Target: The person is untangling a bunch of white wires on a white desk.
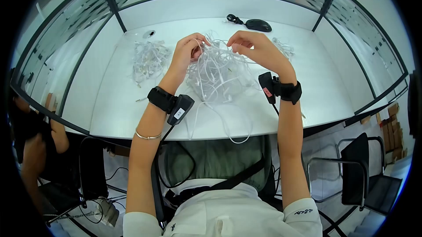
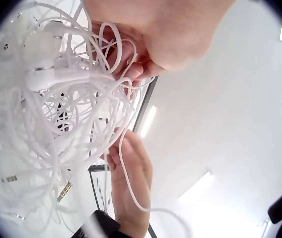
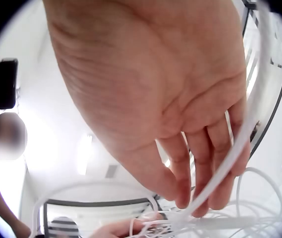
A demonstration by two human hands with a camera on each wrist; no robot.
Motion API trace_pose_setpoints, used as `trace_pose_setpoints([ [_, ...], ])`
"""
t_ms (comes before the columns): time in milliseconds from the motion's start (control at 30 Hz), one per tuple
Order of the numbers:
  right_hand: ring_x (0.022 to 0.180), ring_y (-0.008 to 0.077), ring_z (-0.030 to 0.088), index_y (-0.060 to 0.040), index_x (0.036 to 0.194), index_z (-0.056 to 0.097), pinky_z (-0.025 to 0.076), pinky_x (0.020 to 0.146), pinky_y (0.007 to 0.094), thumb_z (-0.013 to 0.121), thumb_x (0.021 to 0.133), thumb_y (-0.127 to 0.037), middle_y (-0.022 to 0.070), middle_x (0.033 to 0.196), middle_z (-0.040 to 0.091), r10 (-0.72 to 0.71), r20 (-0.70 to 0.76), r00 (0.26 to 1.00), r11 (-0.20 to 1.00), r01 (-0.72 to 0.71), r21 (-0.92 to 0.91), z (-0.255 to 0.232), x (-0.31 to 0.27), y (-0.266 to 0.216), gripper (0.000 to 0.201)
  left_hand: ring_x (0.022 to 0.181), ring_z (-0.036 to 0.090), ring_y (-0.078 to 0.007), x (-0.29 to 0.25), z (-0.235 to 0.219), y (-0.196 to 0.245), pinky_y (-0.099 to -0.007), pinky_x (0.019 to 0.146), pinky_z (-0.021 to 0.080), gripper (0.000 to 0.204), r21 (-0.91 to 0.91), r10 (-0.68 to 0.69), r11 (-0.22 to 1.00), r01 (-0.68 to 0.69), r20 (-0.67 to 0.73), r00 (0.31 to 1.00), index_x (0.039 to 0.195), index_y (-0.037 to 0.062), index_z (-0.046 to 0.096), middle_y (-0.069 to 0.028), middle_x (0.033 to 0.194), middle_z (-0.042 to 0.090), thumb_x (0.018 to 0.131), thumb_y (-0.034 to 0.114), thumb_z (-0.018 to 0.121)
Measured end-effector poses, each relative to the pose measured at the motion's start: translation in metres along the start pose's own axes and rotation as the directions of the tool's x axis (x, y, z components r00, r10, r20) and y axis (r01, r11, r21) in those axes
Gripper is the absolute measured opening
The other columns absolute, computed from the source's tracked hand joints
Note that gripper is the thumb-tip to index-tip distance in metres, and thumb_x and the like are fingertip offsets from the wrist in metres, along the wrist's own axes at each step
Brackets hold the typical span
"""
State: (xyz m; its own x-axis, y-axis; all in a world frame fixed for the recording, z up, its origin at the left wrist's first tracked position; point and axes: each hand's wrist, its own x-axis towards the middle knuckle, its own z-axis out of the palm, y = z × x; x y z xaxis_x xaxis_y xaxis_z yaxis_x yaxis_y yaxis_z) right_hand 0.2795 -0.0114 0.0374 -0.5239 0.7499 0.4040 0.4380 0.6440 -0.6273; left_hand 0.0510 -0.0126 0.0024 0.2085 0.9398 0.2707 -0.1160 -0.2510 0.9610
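Observation:
A big tangle of white wired earphones (image 1: 215, 76) is bunched up over the table in front of me, with earbuds and gold plugs (image 2: 65, 191) among its loops. My left hand (image 1: 189, 50) grips the upper left of this tangle, its fingers (image 2: 123, 54) curled in among the cables. At the upper right edge is my right hand (image 1: 259, 48), thumb and fingertips drawn close together at an earphone cable; the strands hide part of the contact. One loose cable (image 3: 230, 161) crosses in front of the right fingers. A long loop (image 1: 239, 141) hangs down over the table's front edge.
Another heap of white earphones (image 1: 149, 61) lies on the left of the white table (image 1: 118, 109), and a smaller bunch (image 1: 283, 49) on the right. A black mouse (image 1: 258, 25) with its coiled cord sits at the back. Low partitions enclose the table; another person sits at left.

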Motion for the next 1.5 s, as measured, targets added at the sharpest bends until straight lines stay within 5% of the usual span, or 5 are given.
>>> trace_pose_setpoints([
  [333,0.079,0.0154,0.061,-0.0095,0.108,0.061,0.047,0.075,0.0296,0.067,0.079,-0.010,0.0059,0.082,0.065,0.148,0.135,0.980,0.969,-0.117,-0.215,0.007,-0.003,0.004,0.029,0.047,0.029,-0.0034,0.003,-0.009,-0.002,-0.0196,0.044,0.022,0.019,-0.036,0.038,0.999,-0.041,-0.096,0.995,0.081,0.0035,0.058,0.0048,0.055,0.039,0.086,0.015,0.043],
  [600,0.072,0.0166,0.058,-0.0070,0.099,0.062,0.046,0.065,0.0281,0.065,0.084,-0.015,0.0044,0.080,0.063,-0.218,-0.311,0.925,0.976,0.216,-0.041,0.008,0.009,0.005,0.017,0.056,0.042,-0.0075,0.009,-0.008,-0.007,-0.0204,0.053,0.033,0.015,-0.058,0.065,0.995,-0.077,-0.187,0.980,0.095,0.0003,0.055,-0.0008,0.061,0.049,0.086,0.010,0.049],
  [1000,0.063,0.0156,0.052,-0.0115,0.100,0.061,0.044,0.061,0.0295,0.058,0.088,-0.019,0.0042,0.077,0.060,0.077,-0.218,0.973,0.985,-0.107,-0.132,0.007,0.005,-0.001,0.014,0.068,0.049,-0.0088,0.018,-0.019,-0.034,-0.0225,0.062,0.041,0.019,0.202,0.202,0.964,-0.170,-0.148,0.968,0.093,0.0059,0.057,-0.0004,0.080,0.058,0.081,0.014,0.070],
  [1400,0.068,0.0145,0.044,-0.0063,0.097,0.063,0.040,0.063,0.0264,0.063,0.085,-0.014,0.0044,0.081,0.057,-0.065,-0.173,0.983,0.996,0.074,0.044,0.016,0.009,0.008,0.015,0.087,0.051,-0.0274,0.007,-0.011,-0.023,-0.0386,0.080,0.041,0.010,0.880,0.706,0.376,-0.290,-0.069,0.704,0.083,0.0076,0.064,-0.0097,0.093,0.057,0.080,0.017,0.065],
  [1500,0.067,0.0142,0.043,-0.0063,0.096,0.064,0.039,0.062,0.0264,0.064,0.085,-0.015,0.0043,0.080,0.056,-0.068,-0.232,0.970,0.995,0.083,0.055,0.017,0.011,0.008,0.014,0.079,0.054,-0.0224,0.005,-0.006,-0.015,-0.0342,0.074,0.043,0.011,0.679,0.508,0.680,-0.275,-0.167,0.845,0.089,0.0047,0.061,-0.0086,0.086,0.058,0.082,0.013,0.063],
])
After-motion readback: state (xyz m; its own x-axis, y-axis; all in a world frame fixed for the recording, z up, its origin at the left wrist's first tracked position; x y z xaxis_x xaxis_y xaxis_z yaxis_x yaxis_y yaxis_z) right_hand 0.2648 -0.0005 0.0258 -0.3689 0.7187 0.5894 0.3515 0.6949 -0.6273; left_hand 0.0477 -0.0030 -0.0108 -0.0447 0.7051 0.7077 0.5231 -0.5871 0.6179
